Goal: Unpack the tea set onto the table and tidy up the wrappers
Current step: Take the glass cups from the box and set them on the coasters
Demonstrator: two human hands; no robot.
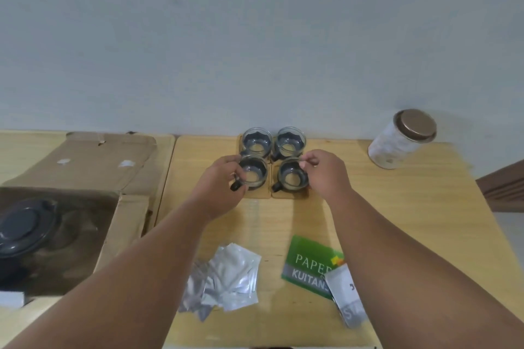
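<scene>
Entry, head view. My left hand (pixel 219 184) is clamped on the near-left glass teacup (pixel 253 174), a clear round cup in a dark holder. My fingers are curled round its left side, and its dark handle points toward me beside my palm. My right hand (pixel 326 173) is closed on the near-right glass teacup (pixel 292 176), of the same make. Thumb and forefinger pinch its far right rim, and the other fingers are curled alongside.

Each of the two cups is over a pale square wooden coaster (pixel 289 194). I cannot tell whether either base is fully seated. Directly behind stand the far-left glass teacup (pixel 257 142) and the far-right glass teacup (pixel 289 141), so the four form a tight two-by-two block at the back of the light wooden table (pixel 397 207), close to the wall.

The open brown cardboard box (pixel 124 215) lies to my left, with a dark grey round lid (pixel 25 224) showing inside it. The crumpled silver foil wrappers (pixel 229 278) are heaped at the near edge, between my forearms. Beside them on the right lies a green printed booklet (pixel 306 263), with a white paper packet (pixel 344 289) overlapping its near right corner and partly hidden by my right forearm. A white patterned jar with a bronze lid (pixel 397 142) stands at the far right, well apart from the cups.
</scene>
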